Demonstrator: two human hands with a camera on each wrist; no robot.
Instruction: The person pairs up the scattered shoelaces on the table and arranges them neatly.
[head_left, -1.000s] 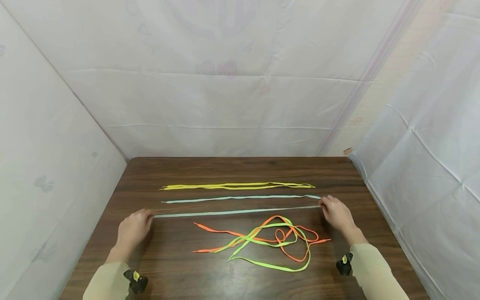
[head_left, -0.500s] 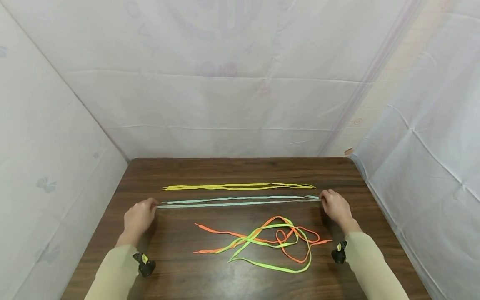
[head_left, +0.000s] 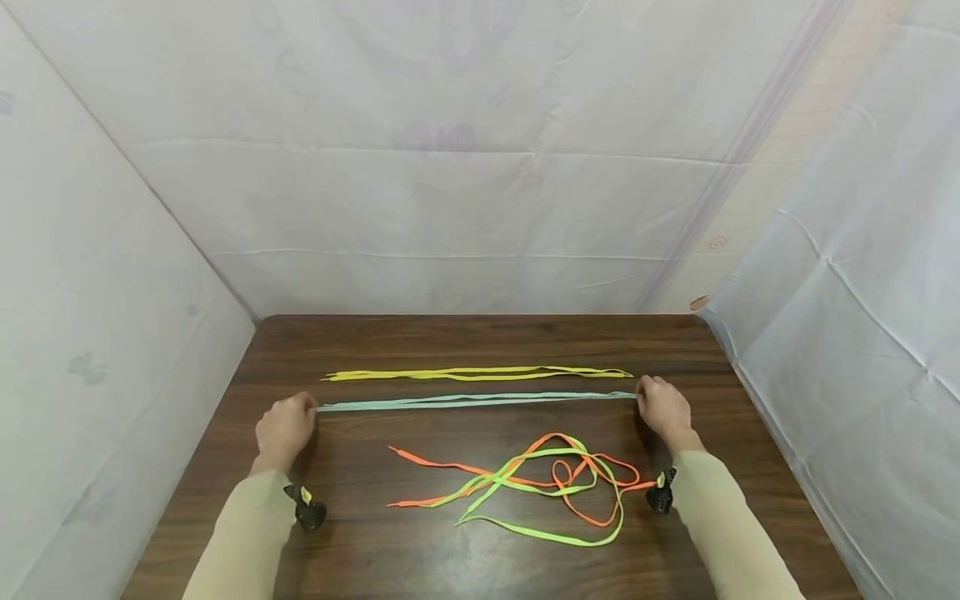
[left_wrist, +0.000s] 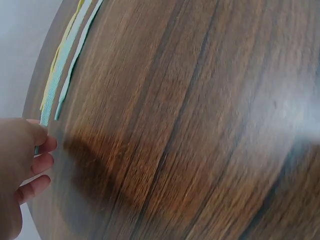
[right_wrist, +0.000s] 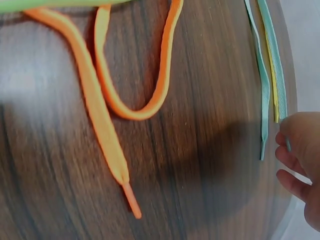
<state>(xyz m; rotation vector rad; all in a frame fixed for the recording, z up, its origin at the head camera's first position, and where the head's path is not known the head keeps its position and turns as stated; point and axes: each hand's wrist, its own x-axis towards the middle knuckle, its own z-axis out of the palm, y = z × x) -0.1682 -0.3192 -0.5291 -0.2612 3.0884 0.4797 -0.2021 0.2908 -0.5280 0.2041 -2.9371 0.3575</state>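
Note:
A pale turquoise shoelace [head_left: 450, 407] is stretched straight across the table between both hands. My left hand [head_left: 287, 429] pinches its left end between thumb and fingers, as the left wrist view shows on the lace [left_wrist: 59, 70]. At the other end, my right hand [head_left: 663, 408] pinches the tip, which pokes out below the fingers in the right wrist view. A second turquoise shoelace [right_wrist: 264, 85] lies on the table right alongside; in the head view the two nearly overlap. Just beyond them lie yellow shoelaces [head_left: 412, 373], laid out lengthwise.
Nearer the body, an orange shoelace [head_left: 423, 459] and a lime-green shoelace [head_left: 540, 531] lie loosely tangled on the dark wooden table [head_left: 360, 550]. White sheeting [head_left: 480, 208] stands behind the table and at both sides.
Both hands have moved away from the body, the left one farther, carrying the taut turquoise shoelace up beside the one lying there. The other laces have stayed put.

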